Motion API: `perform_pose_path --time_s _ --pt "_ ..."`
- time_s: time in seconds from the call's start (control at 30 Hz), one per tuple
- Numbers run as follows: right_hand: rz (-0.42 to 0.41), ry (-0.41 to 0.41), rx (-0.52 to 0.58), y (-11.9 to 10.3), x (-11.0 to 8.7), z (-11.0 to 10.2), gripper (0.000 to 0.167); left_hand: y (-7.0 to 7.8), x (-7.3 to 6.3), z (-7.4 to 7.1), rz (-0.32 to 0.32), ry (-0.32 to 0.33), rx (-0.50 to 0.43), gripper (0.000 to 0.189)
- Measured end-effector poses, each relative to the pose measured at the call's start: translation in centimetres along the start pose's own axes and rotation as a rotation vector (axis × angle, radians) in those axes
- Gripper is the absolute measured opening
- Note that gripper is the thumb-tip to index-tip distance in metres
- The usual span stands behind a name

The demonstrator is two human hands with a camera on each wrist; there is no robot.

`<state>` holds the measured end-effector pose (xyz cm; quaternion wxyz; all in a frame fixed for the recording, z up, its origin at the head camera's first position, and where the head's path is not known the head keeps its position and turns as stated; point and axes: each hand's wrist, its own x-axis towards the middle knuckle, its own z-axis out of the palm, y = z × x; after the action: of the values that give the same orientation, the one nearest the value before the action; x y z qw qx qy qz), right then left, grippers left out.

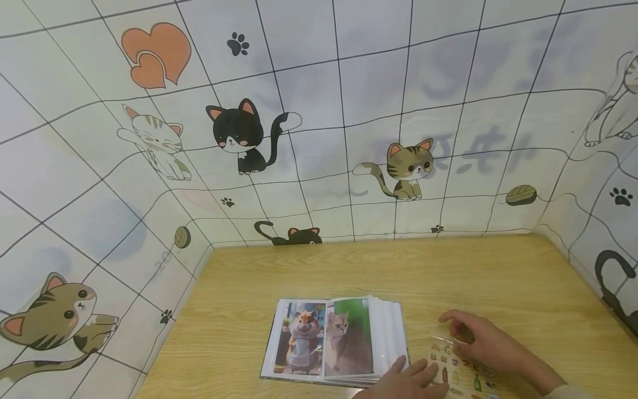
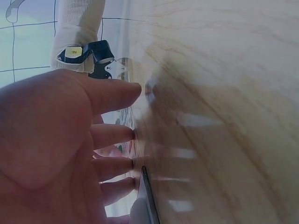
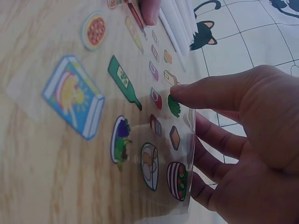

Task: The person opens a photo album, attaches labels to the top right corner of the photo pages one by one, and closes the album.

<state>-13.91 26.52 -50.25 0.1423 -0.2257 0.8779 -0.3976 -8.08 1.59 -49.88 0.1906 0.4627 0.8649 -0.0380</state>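
Note:
A clear sticker sheet (image 1: pixel 461 377) printed with small food and bottle pictures lies on the table at the lower right. My left hand (image 1: pixel 408 382) rests with its fingers extended on the sheet's left edge, beside an open photo album (image 1: pixel 391 335). At the sheet's far right part, my right hand (image 1: pixel 485 346) pinches its edge. In the right wrist view the thumb (image 3: pixel 205 93) presses by a green lettuce sticker (image 3: pixel 174 106), with the other fingers behind the edge. The album's facing pages show a hamster picture (image 1: pixel 301 341) and a cat photo (image 1: pixel 351 346).
The light wood table (image 1: pixel 349 269) meets a cat-patterned wall covering (image 1: pixel 319 138) at the back and sides. Album pages fan up at its right side, close to my left fingers.

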Motion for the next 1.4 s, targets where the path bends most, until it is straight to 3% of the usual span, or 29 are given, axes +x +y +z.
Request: perform_pose_path --time_s 0.47,0.7,0.87,1.1,1.3,1.33,1.4 --pt "0.040 0.000 0.038 -0.6 -0.3 -0.4 0.049 0.1 0.2 0.4 0.006 0.005 0.025 0.059" --pt "-0.065 0.013 -0.002 0.3 -0.2 -0.5 0.042 0.1 0.6 0.9 -0.011 0.009 0.044 0.059" --pt "-0.066 0.033 -0.013 0.5 0.0 -0.6 0.035 0.2 0.6 0.9 -0.013 0.023 0.035 0.058" --pt "-0.082 0.041 0.035 0.7 0.4 -0.7 0.026 0.2 0.4 0.9 0.003 0.084 0.023 0.054" --pt "-0.089 0.015 0.079 0.6 0.5 -1.0 0.024 0.1 0.3 0.7 0.007 0.102 -0.059 0.052" --pt "-0.082 0.011 0.080 0.5 0.5 -1.1 0.024 0.1 0.3 0.6 0.012 0.117 -0.066 0.052" --pt "-0.078 0.010 0.077 0.4 0.5 -1.2 0.023 -0.2 0.4 0.6 0.068 0.222 -0.040 0.051"
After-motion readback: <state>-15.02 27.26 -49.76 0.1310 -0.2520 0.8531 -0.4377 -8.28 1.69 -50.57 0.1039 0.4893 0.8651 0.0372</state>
